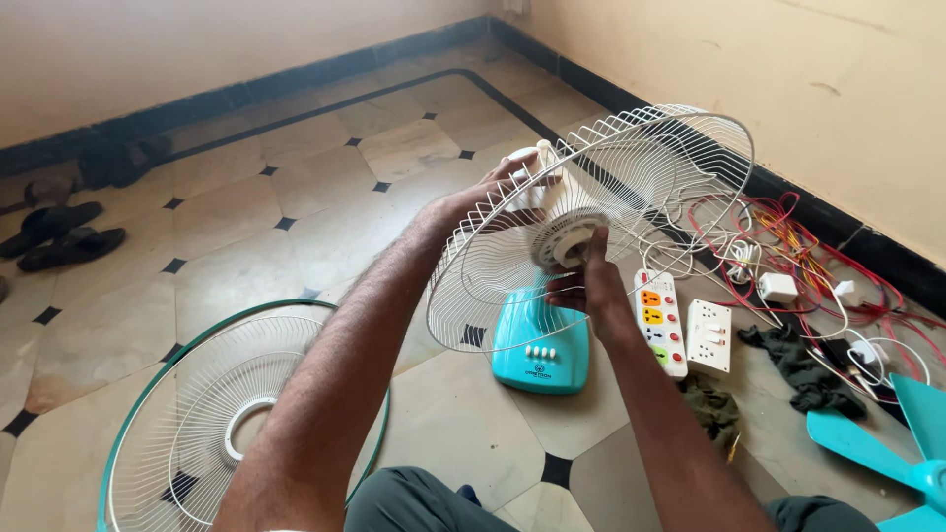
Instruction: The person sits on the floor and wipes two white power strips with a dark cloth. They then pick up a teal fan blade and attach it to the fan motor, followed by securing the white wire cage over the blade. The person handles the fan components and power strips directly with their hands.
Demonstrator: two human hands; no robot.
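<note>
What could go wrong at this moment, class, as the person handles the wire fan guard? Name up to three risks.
1. The right hand works at the hub of the rear guard; fingers might get pinched there.
2. The left hand alone steadies the motor behind, so the fan on its turquoise base may tip.
3. Loose red and white wires by the power strip could snag.

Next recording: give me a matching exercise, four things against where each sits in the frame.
Things:
1. rear fan guard
2. front fan guard
3. fan blade
4. sandals

Places:
A. far left, on the floor
B. bottom right corner
C. flat on the floor, bottom left
D. held up between both hands

Pairs: 1-D, 2-C, 3-B, 4-A
</note>
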